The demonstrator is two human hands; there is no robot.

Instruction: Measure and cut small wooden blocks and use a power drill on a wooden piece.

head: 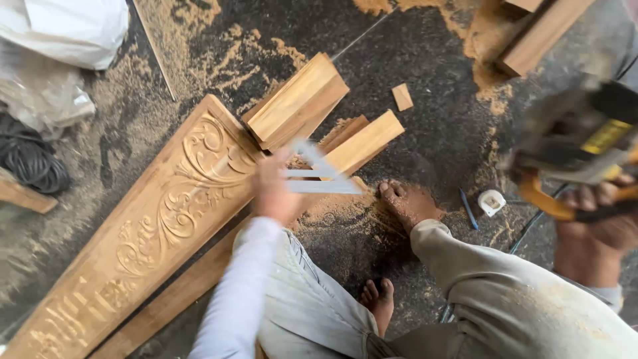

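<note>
Left hand (276, 193): closed on a pale metal triangular square (318, 174), blurred, blade pointing toward 3 o'clock across short wood blocks (362, 143). Carved panel (166, 219): just beside that hand at 9 o'clock, long axis running 7 to 1 o'clock. Right hand (595, 213): well apart at 3 o'clock, gripping a blurred power tool (585, 136). Left hand nearer the panel.

A woodworking shop; sawdust (199, 26) on the floor, carved panel (166, 213), wood offcuts (296, 100).
</note>
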